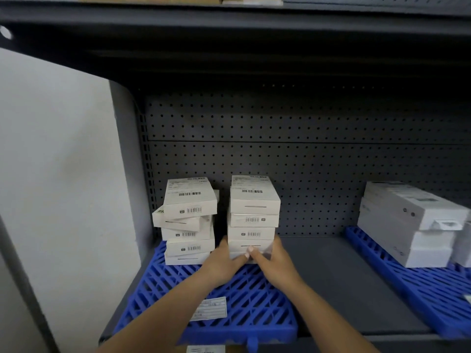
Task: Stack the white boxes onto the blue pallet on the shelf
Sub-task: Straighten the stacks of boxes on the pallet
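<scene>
The thumbs [251, 251] are pressed together on the front face of the right stack [253, 217] at its base. The other fingers are wrapped round its two sides, with the left hand [224, 263] at 9 o'clock and the right hand [276, 259] at 3 o'clock. This low two-sided hold is judged to be for squaring and seating the boxes as one column. The stack stands on the pallet [229, 301] toward its 12 o'clock edge, near the pegboard [305, 161]. A left stack [190, 225] stands just beside it at 9 o'clock, with one upper box skewed. The pallet lies at the shelf's [331, 276] left end. Barcodes are noted on the boxes, but the print cannot be read. The writing on the pallet's label [209, 308] is blurred.
</scene>
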